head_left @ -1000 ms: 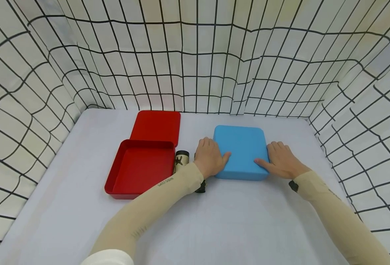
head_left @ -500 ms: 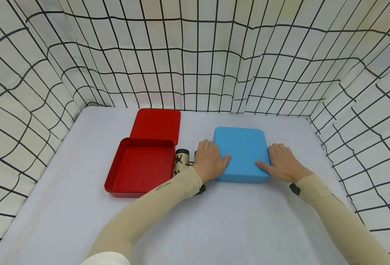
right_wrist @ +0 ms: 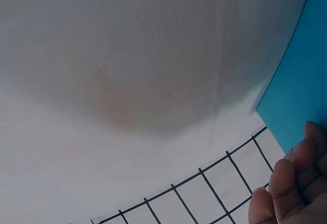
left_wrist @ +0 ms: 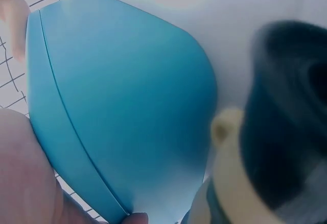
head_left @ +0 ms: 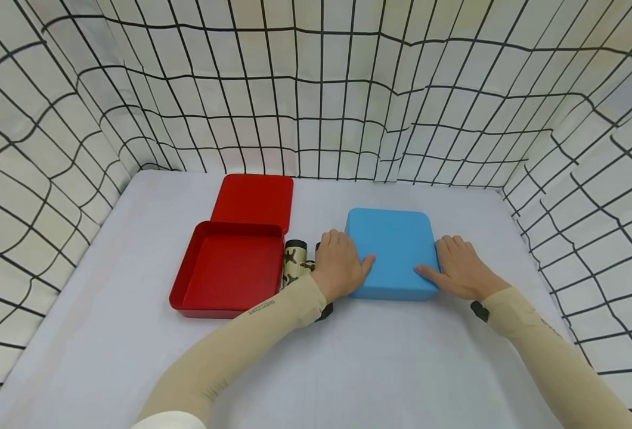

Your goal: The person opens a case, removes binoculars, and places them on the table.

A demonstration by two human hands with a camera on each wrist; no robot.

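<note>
A closed light blue box [head_left: 393, 253] lies flat on the white table, held between both hands. My left hand [head_left: 340, 265] grips its left side, thumb over the top edge. On the opposite side my right hand [head_left: 463, 266] holds the box with its thumb on top and its fingers along the side wall. In the left wrist view a seam runs around the blue box [left_wrist: 127, 96] near one face. Camouflage binoculars [head_left: 293, 260] with black ends lie just left of my left hand, partly hidden under that forearm.
An open red box [head_left: 230, 271] stands on the left, nothing inside it. Its red lid [head_left: 254, 201] lies behind, against the box's rear edge. Black wire grid panels [head_left: 321, 95] backed with white cloth enclose the table [head_left: 391, 363] at the back and sides.
Both hands have drawn the blue box slightly toward me. The red box and its lid have stayed put, while the head view has tilted a little.
</note>
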